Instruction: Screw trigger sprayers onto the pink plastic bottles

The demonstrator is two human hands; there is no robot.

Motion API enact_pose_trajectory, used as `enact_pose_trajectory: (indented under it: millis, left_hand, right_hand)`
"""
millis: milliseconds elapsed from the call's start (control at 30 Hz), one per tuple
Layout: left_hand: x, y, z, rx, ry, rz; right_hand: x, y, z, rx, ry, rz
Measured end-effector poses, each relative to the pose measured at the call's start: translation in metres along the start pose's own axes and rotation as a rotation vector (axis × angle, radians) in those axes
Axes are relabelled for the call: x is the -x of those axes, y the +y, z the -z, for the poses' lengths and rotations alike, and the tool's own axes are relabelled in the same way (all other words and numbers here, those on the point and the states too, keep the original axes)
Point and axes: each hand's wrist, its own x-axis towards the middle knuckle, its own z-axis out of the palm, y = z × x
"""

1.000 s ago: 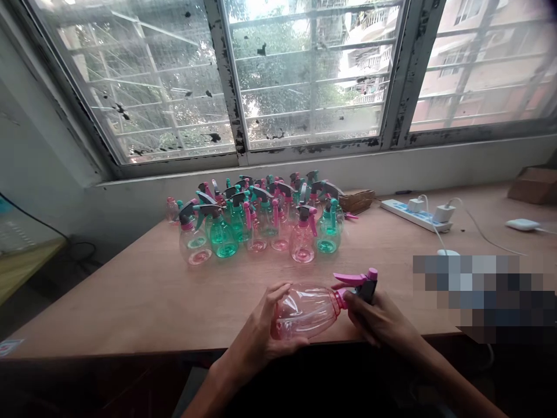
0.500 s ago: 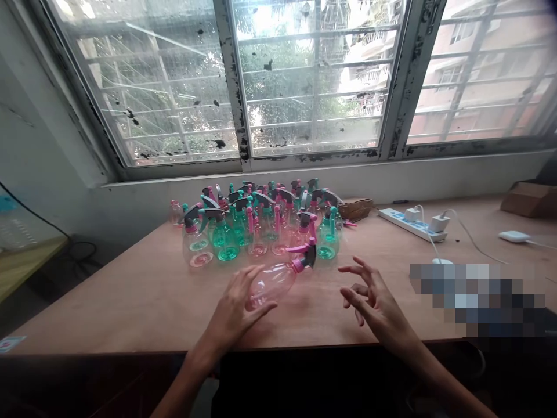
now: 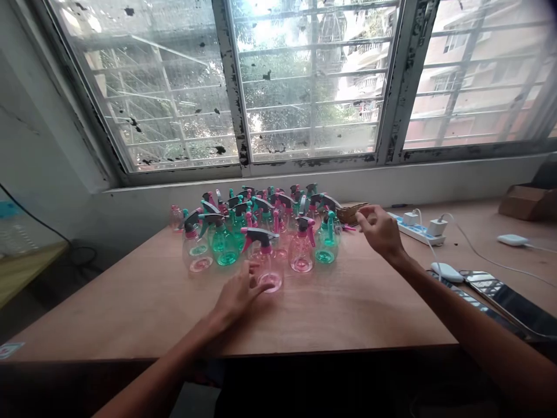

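A clear pink spray bottle (image 3: 266, 258) with a pink-and-grey trigger head stands upright on the wooden table (image 3: 143, 302), just in front of a cluster of pink and green spray bottles (image 3: 256, 223). My left hand (image 3: 237, 293) rests at its base, fingers touching the lower part of the bottle. My right hand (image 3: 379, 230) is stretched out to the right of the cluster, fingers curled near a small brown basket (image 3: 350, 212). Whether it holds anything is not visible.
A white power strip (image 3: 418, 227) with plugs and cables lies behind my right hand. A white mouse (image 3: 446, 271) and dark flat devices (image 3: 505, 299) lie at the right. A cardboard box (image 3: 524, 201) sits far right. Barred windows run along the back.
The pink bottle, held lying sideways in both hands, has been stood upright in front of the cluster. My right hand let go and moved away to the basket.
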Motion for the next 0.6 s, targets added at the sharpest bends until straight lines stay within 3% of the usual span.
enact_pose_trajectory:
  millis: [167,267,400,500,600]
  left_hand:
    - [-0.025,0.008,0.003,-0.255,-0.018,-0.057]
    - [-0.034,0.005,0.006,-0.375,-0.027,-0.056]
    - [-0.028,-0.01,0.014,-0.466,0.0,-0.045]
    - [-0.013,-0.032,0.036,-0.498,0.104,-0.03]
    - [-0.007,-0.057,0.079,-0.539,0.341,0.067]
  right_hand:
    - [-0.063,0.026,-0.043,0.197,-0.106,-0.125]
    - [-0.08,0.049,-0.063,0.276,-0.248,-0.168]
    - [-0.087,0.073,-0.08,0.33,-0.44,-0.126]
    - [-0.088,0.084,-0.088,0.347,-0.541,-0.071]
    - [-0.089,0.091,-0.094,0.357,-0.59,-0.04]
